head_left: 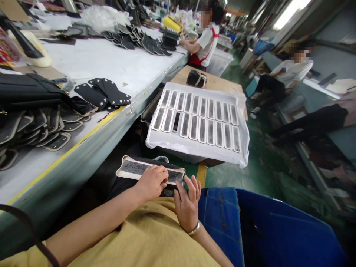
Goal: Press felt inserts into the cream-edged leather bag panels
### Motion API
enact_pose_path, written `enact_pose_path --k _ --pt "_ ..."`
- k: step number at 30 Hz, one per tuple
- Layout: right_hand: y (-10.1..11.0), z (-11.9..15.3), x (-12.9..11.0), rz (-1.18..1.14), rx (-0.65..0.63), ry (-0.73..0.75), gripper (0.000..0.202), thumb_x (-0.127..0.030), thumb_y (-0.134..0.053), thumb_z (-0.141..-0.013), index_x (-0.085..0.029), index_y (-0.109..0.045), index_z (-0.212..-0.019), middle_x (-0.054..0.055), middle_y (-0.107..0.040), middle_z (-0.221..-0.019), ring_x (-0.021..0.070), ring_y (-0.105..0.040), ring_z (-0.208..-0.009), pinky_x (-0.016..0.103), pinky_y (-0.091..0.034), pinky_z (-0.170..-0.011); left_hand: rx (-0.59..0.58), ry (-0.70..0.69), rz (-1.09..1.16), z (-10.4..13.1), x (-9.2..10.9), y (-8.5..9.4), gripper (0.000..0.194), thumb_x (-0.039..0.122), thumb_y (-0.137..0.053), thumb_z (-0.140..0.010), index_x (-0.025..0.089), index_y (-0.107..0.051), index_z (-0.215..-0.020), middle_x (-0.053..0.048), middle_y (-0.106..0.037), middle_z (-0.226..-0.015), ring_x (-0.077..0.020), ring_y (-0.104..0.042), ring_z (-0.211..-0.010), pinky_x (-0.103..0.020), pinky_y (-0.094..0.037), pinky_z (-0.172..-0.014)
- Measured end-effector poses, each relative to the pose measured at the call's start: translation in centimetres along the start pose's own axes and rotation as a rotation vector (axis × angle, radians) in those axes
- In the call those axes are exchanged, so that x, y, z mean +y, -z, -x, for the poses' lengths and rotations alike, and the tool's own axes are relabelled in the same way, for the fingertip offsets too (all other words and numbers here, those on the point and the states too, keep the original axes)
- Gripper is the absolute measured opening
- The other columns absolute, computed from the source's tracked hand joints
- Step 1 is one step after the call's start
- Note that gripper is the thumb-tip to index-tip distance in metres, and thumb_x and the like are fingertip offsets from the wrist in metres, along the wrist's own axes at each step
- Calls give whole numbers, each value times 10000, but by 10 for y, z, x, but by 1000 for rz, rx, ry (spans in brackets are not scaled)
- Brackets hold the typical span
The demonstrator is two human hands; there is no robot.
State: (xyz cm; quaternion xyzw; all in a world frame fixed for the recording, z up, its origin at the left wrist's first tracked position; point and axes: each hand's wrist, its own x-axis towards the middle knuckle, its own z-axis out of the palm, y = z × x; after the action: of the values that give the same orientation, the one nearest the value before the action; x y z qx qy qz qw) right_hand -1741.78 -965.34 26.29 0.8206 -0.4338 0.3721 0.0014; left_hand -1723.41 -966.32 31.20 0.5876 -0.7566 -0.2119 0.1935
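Note:
A long narrow panel (pixel 133 167) with a cream border and a dark grey fuzzy middle lies over a black piece in my lap, its corners rounded and slightly raised. My left hand (pixel 152 181) bends over its near edge, fingers curled together and pressed on the grey strip; anything under the fingertips is hidden. At the panel's right end is my right hand (pixel 187 202), fingers spread, with fingertips touching the corner. Beyond my lap, two rows of similar panels (pixel 193 128) lie on a white-covered board (pixel 178 142), with one gap in the front row.
To the left runs a worktable (pixel 91 66) holding stacks of black pieces (pixel 41 126), loose black flaps (pixel 104 92) and a hammer (pixel 23 39). A blue bin (pixel 278 226) stands at my right. A co-worker (pixel 204 40) works at the far table edge; another person sits at right.

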Motion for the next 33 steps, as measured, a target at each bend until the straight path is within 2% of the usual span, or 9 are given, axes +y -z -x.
enact_pose_path --k 3,6,9,11,14,16,21,30,33 --pt "1 13 1 109 -55 178 410 -46 -472 -867 -216 -578 -1224 68 -622 -1219 254 -294 -1379 518 -135 -1162 26 -51 22 2 -6 -2 74 131 -642 -742 165 -577 -753 -25 -605 -935 -206 -523 -894 -366 -416 -809" --pt "0 18 1 163 -133 242 457 -39 -430 -871 -157 -526 -1302 94 -596 -1284 261 -231 -1409 518 -94 -1170 70 -174 27 10 -18 -2 147 108 -662 -732 165 -598 -851 -43 -604 -1053 -201 -534 -978 -357 -434 -874" --pt "1 17 2 199 -141 276 440 -44 -436 -868 -123 -540 -1287 111 -583 -1302 268 -199 -1419 511 -93 -1173 175 -326 -69 23 -35 3 265 94 -649 -756 147 -592 -1009 -101 -538 -1238 -219 -498 -1118 -369 -417 -963" --pt "3 15 3 216 -147 302 438 -38 -433 -864 -112 -547 -1279 111 -589 -1296 262 -187 -1423 501 -91 -1177 211 -369 -148 31 -47 10 213 139 -644 -788 149 -592 -994 -95 -570 -1188 -231 -505 -1099 -394 -420 -949" --pt "5 12 5 229 -171 350 447 -19 -426 -851 -96 -552 -1272 107 -594 -1291 258 -164 -1428 494 -74 -1182 192 -380 -161 39 -60 17 96 209 -623 -834 168 -607 -918 -47 -637 -1044 -202 -551 -996 -378 -441 -890" --pt "6 11 6 226 -190 373 436 -25 -421 -854 -89 -561 -1262 103 -599 -1286 256 -155 -1430 487 -57 -1186 220 -417 -157 42 -66 18 92 203 -589 -861 170 -617 -941 -41 -654 -1044 -181 -567 -994 -358 -451 -895" --pt "8 8 10 225 -230 422 411 -45 -410 -869 -81 -578 -1242 108 -598 -1286 255 -148 -1431 486 -36 -1189 340 -528 -237 47 -74 12 228 127 -495 -901 121 -593 -1107 -75 -658 -1122 -157 -572 -1091 -349 -442 -998" --pt "5 7 13 310 -310 472 456 -38 -451 -815 -51 -563 -1257 143 -531 -1349 305 -172 -1418 522 -64 -1180 299 -535 -264 49 -75 13 246 119 -444 -918 102 -606 -1102 -79 -617 -1216 -212 -548 -1147 -385 -433 -1003" --pt "2 4 9 281 -304 478 429 -48 -452 -827 -60 -579 -1237 142 -553 -1326 295 -173 -1420 521 -55 -1180 298 -518 -273 47 -72 15 242 132 -439 -920 107 -617 -1082 -65 -626 -1202 -213 -556 -1123 -383 -429 -997"
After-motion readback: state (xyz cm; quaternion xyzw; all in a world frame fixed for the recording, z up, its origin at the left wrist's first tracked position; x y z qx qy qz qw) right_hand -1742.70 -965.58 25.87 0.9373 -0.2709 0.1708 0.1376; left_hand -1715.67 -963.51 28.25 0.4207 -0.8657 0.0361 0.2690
